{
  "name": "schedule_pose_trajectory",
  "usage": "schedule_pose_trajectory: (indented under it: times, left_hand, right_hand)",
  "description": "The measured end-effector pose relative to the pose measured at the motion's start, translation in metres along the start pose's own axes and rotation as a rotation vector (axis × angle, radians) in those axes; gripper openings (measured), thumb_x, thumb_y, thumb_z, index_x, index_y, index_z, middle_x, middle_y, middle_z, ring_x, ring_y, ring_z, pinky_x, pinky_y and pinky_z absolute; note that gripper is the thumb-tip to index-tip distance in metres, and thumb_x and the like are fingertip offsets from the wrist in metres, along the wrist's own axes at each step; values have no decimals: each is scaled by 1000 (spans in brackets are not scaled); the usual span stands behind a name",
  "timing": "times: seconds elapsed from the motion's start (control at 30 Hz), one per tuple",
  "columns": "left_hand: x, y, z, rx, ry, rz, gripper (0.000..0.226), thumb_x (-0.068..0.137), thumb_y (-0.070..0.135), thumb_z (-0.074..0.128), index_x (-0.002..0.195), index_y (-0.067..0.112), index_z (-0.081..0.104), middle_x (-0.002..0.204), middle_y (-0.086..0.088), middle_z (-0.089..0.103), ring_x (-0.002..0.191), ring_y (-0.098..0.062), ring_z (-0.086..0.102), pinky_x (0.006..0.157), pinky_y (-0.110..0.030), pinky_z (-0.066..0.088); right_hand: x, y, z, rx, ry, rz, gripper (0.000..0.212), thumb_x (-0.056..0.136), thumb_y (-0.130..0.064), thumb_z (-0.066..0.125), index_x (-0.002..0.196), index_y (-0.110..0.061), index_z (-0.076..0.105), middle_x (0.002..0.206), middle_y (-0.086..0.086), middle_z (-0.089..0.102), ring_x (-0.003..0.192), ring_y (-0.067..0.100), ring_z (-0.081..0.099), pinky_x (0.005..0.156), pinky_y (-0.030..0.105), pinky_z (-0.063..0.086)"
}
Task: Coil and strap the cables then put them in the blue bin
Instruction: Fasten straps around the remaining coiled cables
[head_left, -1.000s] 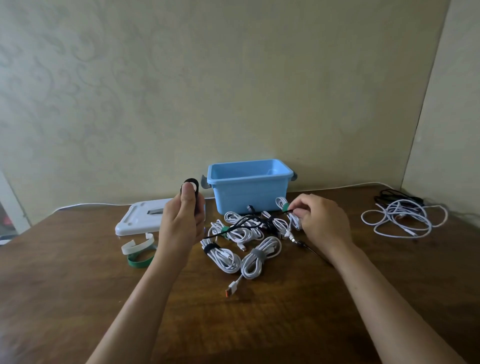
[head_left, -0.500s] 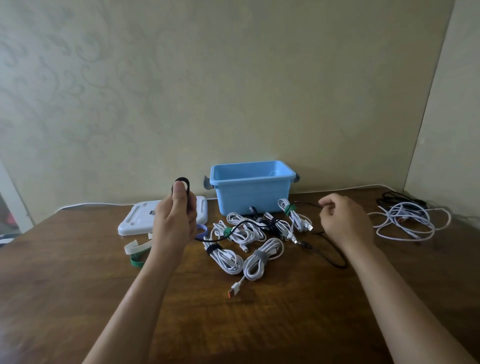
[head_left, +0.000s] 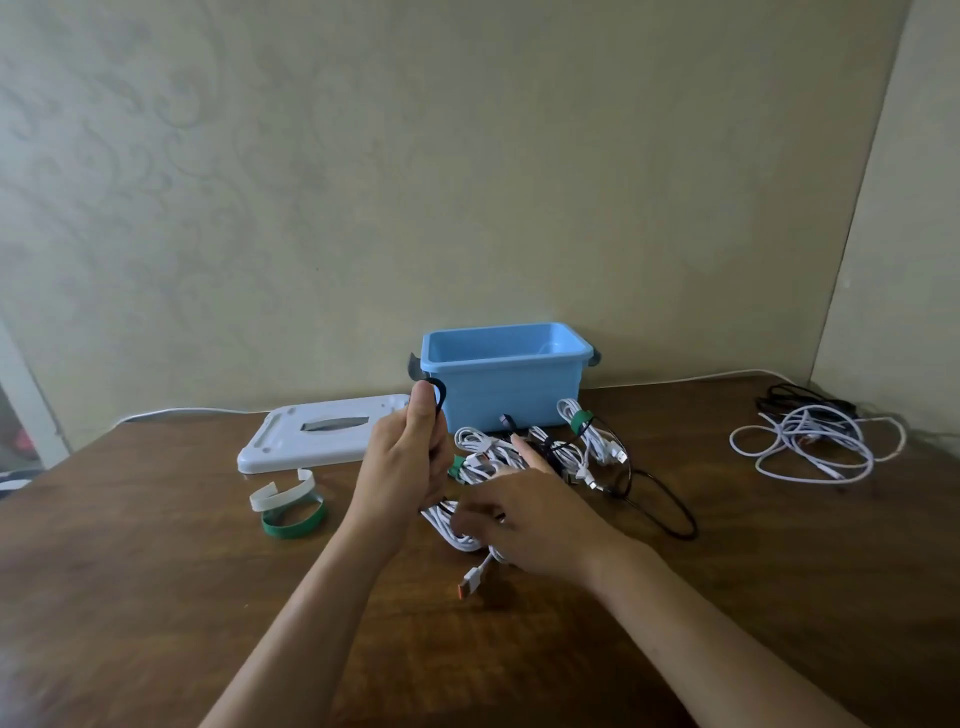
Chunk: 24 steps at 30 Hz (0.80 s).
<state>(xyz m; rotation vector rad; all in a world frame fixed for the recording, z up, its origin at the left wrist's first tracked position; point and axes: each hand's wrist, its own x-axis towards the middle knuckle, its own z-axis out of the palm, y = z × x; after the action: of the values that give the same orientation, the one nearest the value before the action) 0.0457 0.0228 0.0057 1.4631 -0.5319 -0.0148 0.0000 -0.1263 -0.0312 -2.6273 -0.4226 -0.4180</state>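
My left hand (head_left: 402, 467) is clamped on a thin black cable (head_left: 439, 402), its small round loop poking above my thumb; the rest trails right in a slack curve on the wooden table (head_left: 156, 597). My right hand (head_left: 530, 519) hovers with fingers loosely spread, gripping nothing, over the strapped white cable bundles (head_left: 483, 457). Far behind them sits the smooth blue bin (head_left: 506, 387), a flat white lid (head_left: 322, 436) at its left. Loose white cables (head_left: 810, 441) lie far right; curled straps (head_left: 291, 506) near left.
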Motion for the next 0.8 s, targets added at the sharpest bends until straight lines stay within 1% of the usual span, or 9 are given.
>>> schedule_pose_trajectory:
  times: [0.07, 0.1, 0.17, 0.23, 0.4, 0.5, 0.57, 0.7, 0.8]
  left_hand:
    - [-1, 1, -1, 2, -17, -17, 56, 103, 50, 34, 63, 11, 37, 52, -6, 29, 44, -17, 22, 49, -37, 12]
    - [-1, 2, -1, 6, -19, -22, 59, 103, 51, 34, 61, 11, 40, 49, -6, 33, 42, -17, 24, 47, -33, 14]
    - [-2, 3, -1, 52, -9, -14, 68, 103, 53, 31, 59, 6, 52, 47, -9, 46, 39, -17, 28, 43, -25, 22]
    - [-1, 2, -1, 161, 12, 18, 73, 104, 52, 28, 68, 3, 69, 49, -5, 58, 37, -14, 33, 39, -23, 28]
    - [4, -6, 1, 361, 8, -14, 62, 105, 48, 30, 87, 12, 77, 82, 2, 78, 39, -1, 51, 42, -16, 37]
    - [5, -17, 7, 534, -107, -33, 61, 103, 51, 37, 81, 11, 78, 76, -1, 77, 60, -6, 66, 60, -24, 50]
    - [2, -18, 12, 594, -161, -63, 66, 102, 51, 39, 66, 2, 66, 65, -5, 72, 50, -8, 56, 54, -21, 43]
    - [3, -18, 13, 676, -198, -47, 65, 103, 49, 38, 59, 5, 57, 50, 3, 58, 48, -4, 47, 56, -24, 38]
    - [6, -20, 9, 665, -164, -50, 63, 101, 53, 36, 67, 4, 55, 57, -4, 56, 55, -8, 49, 58, -27, 36]
  right_hand:
    - [0, 6, -5, -2, 4, 20, 25, 102, -40, 54, 99, -29, 75, 91, -9, 74, 96, 10, 63, 121, 30, 19]
    - [0, 8, -9, -8, 21, 30, 24, 102, -39, 56, 96, -28, 77, 87, -11, 72, 93, 11, 61, 108, 27, 32]
    - [0, 13, -16, -35, 57, 34, 24, 101, -38, 57, 91, -26, 75, 80, -13, 67, 82, 9, 59, 82, 27, 39]
    - [-2, 17, -26, -25, 44, 87, 26, 100, -46, 57, 85, -29, 70, 79, -16, 64, 76, 4, 60, 72, 28, 44]
    - [-8, 35, -43, -12, 76, 139, 27, 93, -56, 63, 76, -34, 63, 79, -12, 60, 71, 2, 55, 60, 24, 37]
    - [-7, 38, -43, 49, 102, 116, 14, 94, -42, 67, 85, -32, 68, 87, -11, 62, 81, 3, 58, 68, 30, 46]
    - [-7, 39, -41, 44, 194, 105, 12, 93, -38, 70, 88, -28, 73, 83, -12, 59, 80, 3, 57, 68, 30, 44]
    - [-8, 37, -40, -77, 345, 177, 49, 78, -74, 55, 73, -27, 66, 66, -13, 56, 62, 3, 53, 53, 20, 30]
    - [-10, 38, -47, -94, 346, 289, 55, 81, -77, 52, 63, -26, 56, 55, -9, 56, 53, 7, 53, 47, 19, 28]
